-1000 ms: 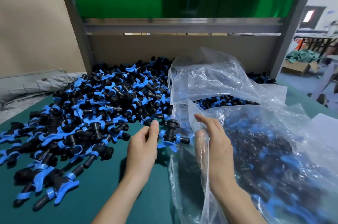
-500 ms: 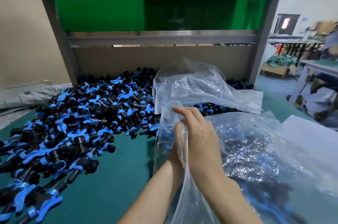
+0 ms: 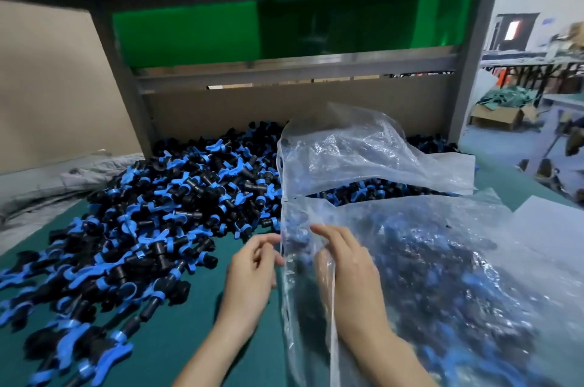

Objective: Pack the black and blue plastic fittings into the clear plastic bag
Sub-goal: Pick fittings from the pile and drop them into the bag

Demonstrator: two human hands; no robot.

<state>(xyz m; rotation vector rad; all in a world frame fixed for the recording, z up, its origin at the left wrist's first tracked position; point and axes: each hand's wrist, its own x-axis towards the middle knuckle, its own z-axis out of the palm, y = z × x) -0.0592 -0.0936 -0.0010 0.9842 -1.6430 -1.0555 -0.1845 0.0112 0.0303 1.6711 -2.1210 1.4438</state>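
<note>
Your L hand, fingers loosely curled & empty, is nearer the loose fittings: pile lies left & fwd of it on the counter. R hand grips the edge of the clear plastic bag, just to the right; bag looks part-filled.
</note>
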